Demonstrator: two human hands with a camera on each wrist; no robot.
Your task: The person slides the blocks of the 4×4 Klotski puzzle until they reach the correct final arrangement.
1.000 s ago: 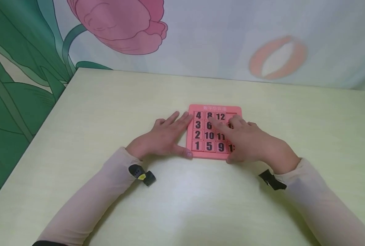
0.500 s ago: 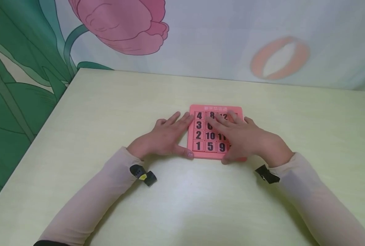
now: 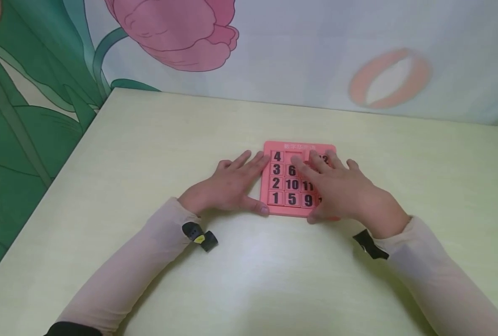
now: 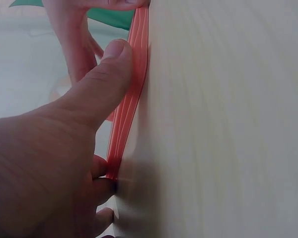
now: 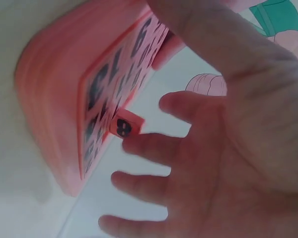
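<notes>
A pink number slide puzzle [image 3: 287,211] lies flat on the table. My left hand [image 3: 228,187] rests along its left side, fingertips at the upper edge and thumb [image 4: 105,74] at the lower corner. Over the puzzle's right part spreads my right hand [image 3: 342,190], its thumb at the bottom edge, hiding several tiles. In the top row come the 4 tile [image 3: 277,156], a gap, then the 8 tile. The right wrist view shows the 8 tile [image 5: 124,126] sticking up from the board, a fingertip against it. The 12 tile [image 3: 324,158] is partly visible between the fingers.
The pale table [image 3: 249,280] extends around the puzzle on all sides. Behind it hangs a white backdrop [image 3: 299,51] with a pink flower and green leaves. Each sleeve cuff carries a dark strap, one of them the left strap [image 3: 199,237].
The 8 and 12 tiles have moved right along the top row, leaving a gap beside the 4. My right fingers have spread over the top row; my left hand keeps its place at the edge.
</notes>
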